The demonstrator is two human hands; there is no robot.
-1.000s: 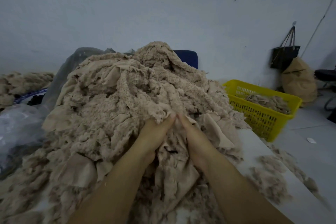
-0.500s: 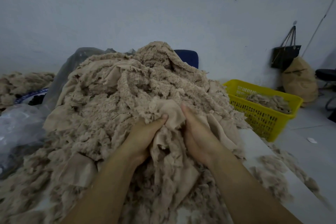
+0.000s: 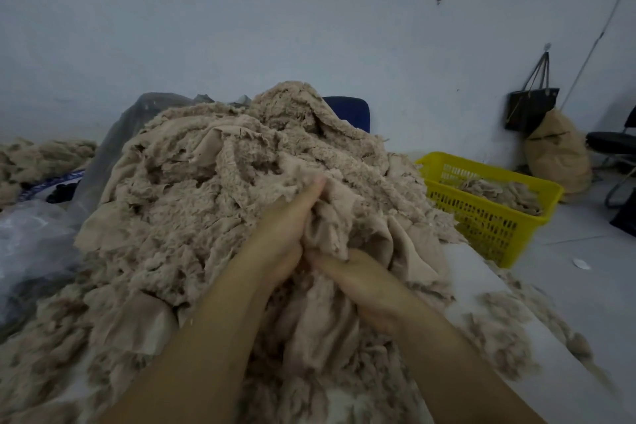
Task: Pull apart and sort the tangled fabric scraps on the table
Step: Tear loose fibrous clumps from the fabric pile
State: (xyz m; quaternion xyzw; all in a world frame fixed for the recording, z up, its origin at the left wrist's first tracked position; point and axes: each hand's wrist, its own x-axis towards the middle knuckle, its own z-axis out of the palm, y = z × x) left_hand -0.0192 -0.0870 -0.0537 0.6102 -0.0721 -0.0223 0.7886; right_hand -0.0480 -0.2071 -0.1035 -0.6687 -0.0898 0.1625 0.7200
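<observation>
Snag risk.
My left hand (image 3: 282, 234) and right hand (image 3: 364, 282) are gripping one beige fleecy scrap (image 3: 332, 217); yanking could topple the tangled beige fabric heap (image 3: 192, 189).

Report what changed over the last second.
The left hand and right hand, at first dug into the pile, took hold of a scrap. The left hand lifted it slightly and grips it. The right hand drew back toward the person and now sits lower, its fingers hidden under the scrap. The pile, basket and table stayed put.
</observation>
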